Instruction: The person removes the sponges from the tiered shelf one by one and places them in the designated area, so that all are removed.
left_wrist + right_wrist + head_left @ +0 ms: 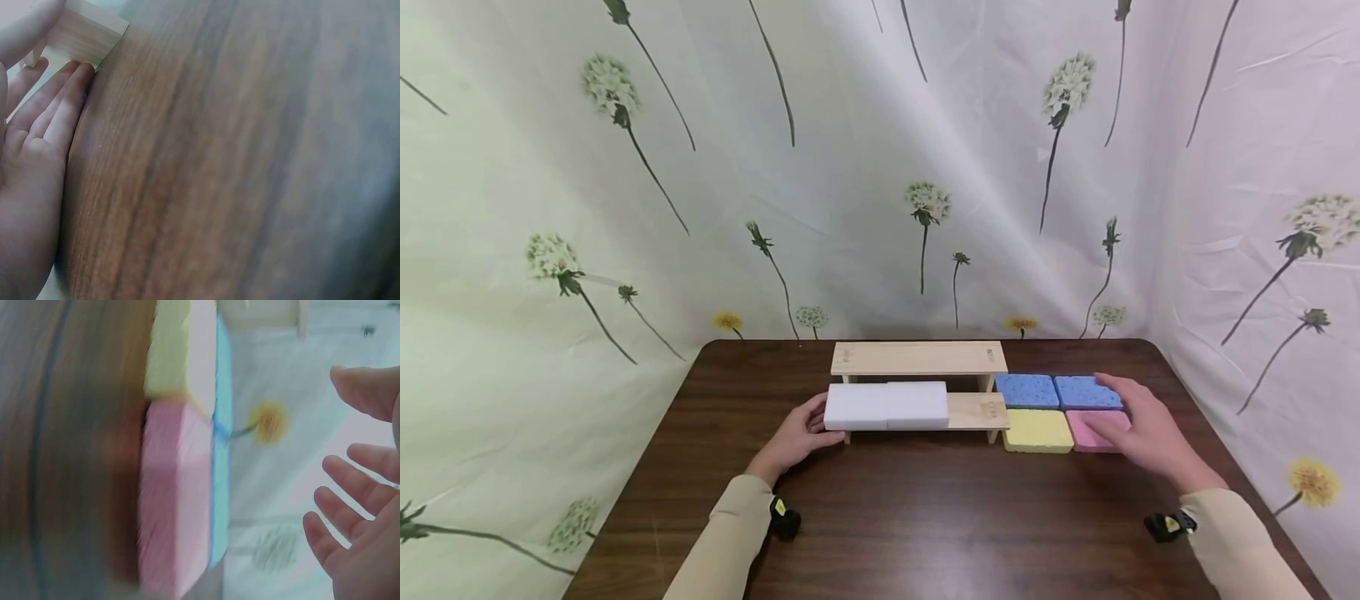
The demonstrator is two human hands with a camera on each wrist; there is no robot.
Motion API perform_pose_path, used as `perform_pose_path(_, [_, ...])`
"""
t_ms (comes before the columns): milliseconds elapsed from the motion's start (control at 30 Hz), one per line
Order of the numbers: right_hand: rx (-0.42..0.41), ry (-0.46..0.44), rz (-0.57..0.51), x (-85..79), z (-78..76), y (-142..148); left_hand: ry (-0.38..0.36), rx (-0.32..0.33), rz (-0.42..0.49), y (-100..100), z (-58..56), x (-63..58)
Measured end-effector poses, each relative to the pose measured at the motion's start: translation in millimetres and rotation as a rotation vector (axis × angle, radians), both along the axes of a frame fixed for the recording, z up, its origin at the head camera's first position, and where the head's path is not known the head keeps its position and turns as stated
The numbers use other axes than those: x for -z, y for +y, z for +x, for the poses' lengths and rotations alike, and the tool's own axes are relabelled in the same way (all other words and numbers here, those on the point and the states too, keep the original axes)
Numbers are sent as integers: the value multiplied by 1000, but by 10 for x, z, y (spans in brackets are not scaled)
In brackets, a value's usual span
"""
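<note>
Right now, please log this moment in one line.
left hand: beside two white rectangular blocks on pale wooden stand | right hand: open, above pink rectangular sponge

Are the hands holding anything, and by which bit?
The right hand holds nothing; it's above the sponges. The left hand is at the left end of the white blocks and front shelf; I can't tell if it grips.

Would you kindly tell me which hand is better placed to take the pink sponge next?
Probably the right hand: it hovers above the pink sponge, while the left hand is farther away, beside the white blocks.
</note>
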State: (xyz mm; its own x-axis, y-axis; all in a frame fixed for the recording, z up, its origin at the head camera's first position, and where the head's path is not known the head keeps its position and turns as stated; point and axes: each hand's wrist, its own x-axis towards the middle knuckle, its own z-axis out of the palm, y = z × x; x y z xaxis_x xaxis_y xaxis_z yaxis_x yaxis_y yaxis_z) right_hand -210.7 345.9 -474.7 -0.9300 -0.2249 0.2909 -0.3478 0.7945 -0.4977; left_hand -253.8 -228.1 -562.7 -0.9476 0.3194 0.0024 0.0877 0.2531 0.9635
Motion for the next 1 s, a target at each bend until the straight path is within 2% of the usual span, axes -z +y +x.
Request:
perform_pose_path(200, [-118,-4,2,-7,-107,-402,-1,0,8,0,1,-16])
perform_pose_path(300, [-173,-36,16,20,-129,-582,-6,-15,0,-1,2,-16])
perform_pose_path(467, [-253,-40,13,69,-155,-844,-7,-17,-18,-10,0,8])
perform_pose_path(1000, [-365,-42,-5,108,-249,-1470,-2,-10,-16,8,-4,-7])
